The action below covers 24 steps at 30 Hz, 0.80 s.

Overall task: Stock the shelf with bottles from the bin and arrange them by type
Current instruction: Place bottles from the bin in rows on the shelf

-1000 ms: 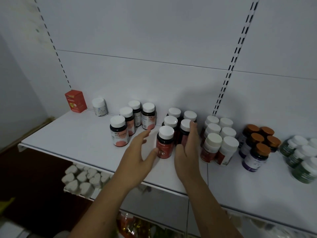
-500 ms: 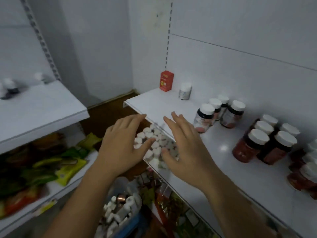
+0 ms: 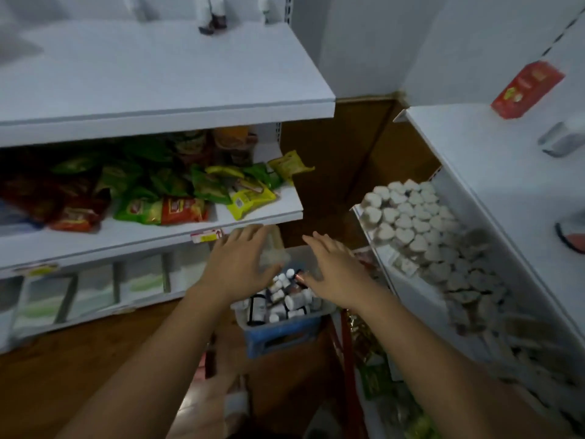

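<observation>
A blue bin (image 3: 278,332) stands on the wooden floor between two shelf units, filled with several small white-capped bottles (image 3: 286,299). My left hand (image 3: 240,264) hovers over the bin's left side with fingers spread and holds nothing. Over the bin's right side, my right hand (image 3: 332,267) is stretched out flat, also empty. The white top shelf (image 3: 493,172) on the right carries a red box (image 3: 527,88) and a blurred white-capped bottle (image 3: 562,139); another bottle (image 3: 573,232) shows at the right edge.
White heart-shaped items (image 3: 421,229) fill the right unit's lower shelf. On the left unit, snack packets (image 3: 177,191) crowd the middle shelf, and a bottle (image 3: 212,17) stands on the upper shelf. Brown floor (image 3: 63,375) lies below.
My view swung down and left from the shelf's bottle rows to the bin on the floor. Both hands left the red bottle on the shelf and dropped over the bin.
</observation>
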{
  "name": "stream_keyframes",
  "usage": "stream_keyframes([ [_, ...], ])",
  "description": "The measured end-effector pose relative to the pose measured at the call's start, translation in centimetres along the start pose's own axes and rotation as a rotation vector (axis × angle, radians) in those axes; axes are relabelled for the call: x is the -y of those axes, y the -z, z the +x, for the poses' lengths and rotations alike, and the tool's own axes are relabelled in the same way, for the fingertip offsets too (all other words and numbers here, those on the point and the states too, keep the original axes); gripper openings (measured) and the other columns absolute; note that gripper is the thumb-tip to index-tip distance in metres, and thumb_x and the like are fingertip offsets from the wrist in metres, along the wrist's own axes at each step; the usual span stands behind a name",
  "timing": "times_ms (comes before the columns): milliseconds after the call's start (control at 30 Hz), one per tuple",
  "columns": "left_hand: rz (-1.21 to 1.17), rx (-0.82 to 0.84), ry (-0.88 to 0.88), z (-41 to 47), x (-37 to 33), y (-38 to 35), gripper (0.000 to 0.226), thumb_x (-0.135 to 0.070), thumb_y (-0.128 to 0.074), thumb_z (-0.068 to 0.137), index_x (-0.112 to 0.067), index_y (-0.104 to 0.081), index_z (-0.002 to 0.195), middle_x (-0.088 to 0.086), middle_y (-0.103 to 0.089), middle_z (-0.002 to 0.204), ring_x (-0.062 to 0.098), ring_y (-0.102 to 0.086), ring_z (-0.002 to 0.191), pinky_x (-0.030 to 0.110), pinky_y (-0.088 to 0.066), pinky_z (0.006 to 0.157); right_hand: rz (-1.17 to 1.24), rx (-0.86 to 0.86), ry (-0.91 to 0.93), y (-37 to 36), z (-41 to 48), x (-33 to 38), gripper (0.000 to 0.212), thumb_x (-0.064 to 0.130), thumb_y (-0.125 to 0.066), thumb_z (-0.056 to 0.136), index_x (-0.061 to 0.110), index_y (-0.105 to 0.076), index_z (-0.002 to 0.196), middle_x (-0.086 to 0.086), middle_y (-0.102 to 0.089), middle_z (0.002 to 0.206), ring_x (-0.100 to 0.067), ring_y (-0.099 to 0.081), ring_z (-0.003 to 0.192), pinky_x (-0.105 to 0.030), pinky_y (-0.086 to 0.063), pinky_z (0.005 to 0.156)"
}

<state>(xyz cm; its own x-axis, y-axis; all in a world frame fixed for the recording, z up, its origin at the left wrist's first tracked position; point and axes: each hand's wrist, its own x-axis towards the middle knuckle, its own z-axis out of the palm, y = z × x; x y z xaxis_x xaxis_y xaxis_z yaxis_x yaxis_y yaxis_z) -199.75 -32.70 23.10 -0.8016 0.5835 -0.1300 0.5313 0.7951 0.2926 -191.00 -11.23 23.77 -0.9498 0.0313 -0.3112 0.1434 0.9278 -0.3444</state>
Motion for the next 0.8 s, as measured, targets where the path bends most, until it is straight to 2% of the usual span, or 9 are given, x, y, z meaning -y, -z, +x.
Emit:
stream_keyframes([
  [100,-0.032,0.092,0.026,0.5,1.7,-4.4,0.081,-0.072,-0.047,0.094,-0.032,-0.026,0.161,0.000,-0.041,0.162,0.029,-0.042,0.144,0.053,-0.041,0.113,0.026,0.127,-0.071,-4.4,1.9,-1.9,0.077,0.048,-0.057,0.100,0.029,-0.018,0.163,-0.005,-0.027,0.167,-0.033,-0.030,0.150,-0.049,-0.035,0.118],
  [200,-0.095,0.195,0.063,1.4,3.5,-9.4,0.071,-0.059,-0.053,0.101,-0.028,-0.030,0.161,0.005,-0.044,0.159,0.034,-0.048,0.140,0.054,-0.047,0.107,0.059,0.246,-0.146,-8.3,3.5,-4.2,0.075,0.046,-0.060,0.100,0.030,-0.021,0.162,-0.009,-0.033,0.163,-0.035,-0.043,0.139,-0.048,-0.046,0.107],
  [333,-0.228,0.352,0.162,3.5,5.6,-17.4,0.062,-0.038,-0.060,0.104,-0.013,-0.038,0.156,0.019,-0.054,0.143,0.039,-0.058,0.122,0.047,-0.053,0.095,0.112,0.311,-0.220,-13.8,6.7,-7.7,0.080,0.037,-0.064,0.099,0.035,-0.016,0.163,-0.014,-0.040,0.157,-0.038,-0.051,0.130,-0.040,-0.050,0.093],
  [433,-0.286,0.475,0.221,4.9,7.0,-23.7,0.060,-0.031,-0.062,0.102,-0.009,-0.041,0.153,0.024,-0.055,0.139,0.041,-0.060,0.119,0.048,-0.053,0.098,0.101,0.356,-0.217,-18.7,10.0,-9.9,0.088,0.029,-0.069,0.094,0.033,-0.016,0.163,-0.016,-0.046,0.151,-0.039,-0.057,0.121,-0.042,-0.054,0.090],
  [533,-0.257,0.529,0.196,6.5,7.7,-29.0,0.064,-0.029,-0.065,0.100,-0.009,-0.040,0.156,0.022,-0.055,0.142,0.041,-0.058,0.125,0.047,-0.052,0.100,0.015,0.367,-0.183,-23.9,13.6,-12.6,0.092,0.017,-0.075,0.084,0.029,-0.024,0.159,-0.014,-0.044,0.153,-0.039,-0.054,0.128,-0.045,-0.056,0.095],
  [633,-0.268,0.498,0.095,9.1,6.9,-33.2,0.061,-0.032,-0.069,0.097,-0.007,-0.049,0.148,0.021,-0.060,0.133,0.037,-0.060,0.120,0.046,-0.054,0.097,-0.152,0.338,-0.113,-27.3,16.6,-15.0,0.091,0.003,-0.071,0.083,0.020,-0.026,0.160,-0.016,-0.034,0.159,-0.040,-0.042,0.136,-0.045,-0.047,0.106],
  [700,-0.323,0.486,0.034,10.6,5.6,-35.2,0.060,-0.032,-0.071,0.096,-0.011,-0.051,0.148,0.015,-0.062,0.119,0.031,-0.062,0.107,0.042,-0.053,0.092,-0.336,0.379,-0.085,-28.4,18.1,-16.0,0.085,0.005,-0.068,0.088,0.016,-0.025,0.160,-0.018,-0.034,0.159,-0.040,-0.036,0.140,-0.045,-0.040,0.114],
  [733,-0.360,0.494,0.022,11.3,4.9,-36.0,0.062,-0.032,-0.072,0.095,-0.013,-0.050,0.150,0.013,-0.063,0.118,0.028,-0.062,0.106,0.040,-0.053,0.092,-0.426,0.409,-0.075,-28.8,18.7,-16.2,0.081,0.009,-0.067,0.091,0.013,-0.025,0.160,-0.019,-0.035,0.159,-0.039,-0.034,0.142,-0.046,-0.035,0.117],
  [800,-0.425,0.505,0.012,12.4,3.8,-37.7,0.066,-0.033,-0.076,0.092,-0.014,-0.051,0.149,0.014,-0.064,0.132,0.031,-0.063,0.116,0.042,-0.053,0.098,-0.570,0.476,-0.065,-29.6,19.3,-16.8,0.074,0.019,-0.065,0.096,0.011,-0.028,0.159,-0.020,-0.036,0.159,-0.039,-0.032,0.146,-0.047,-0.027,0.121],
])
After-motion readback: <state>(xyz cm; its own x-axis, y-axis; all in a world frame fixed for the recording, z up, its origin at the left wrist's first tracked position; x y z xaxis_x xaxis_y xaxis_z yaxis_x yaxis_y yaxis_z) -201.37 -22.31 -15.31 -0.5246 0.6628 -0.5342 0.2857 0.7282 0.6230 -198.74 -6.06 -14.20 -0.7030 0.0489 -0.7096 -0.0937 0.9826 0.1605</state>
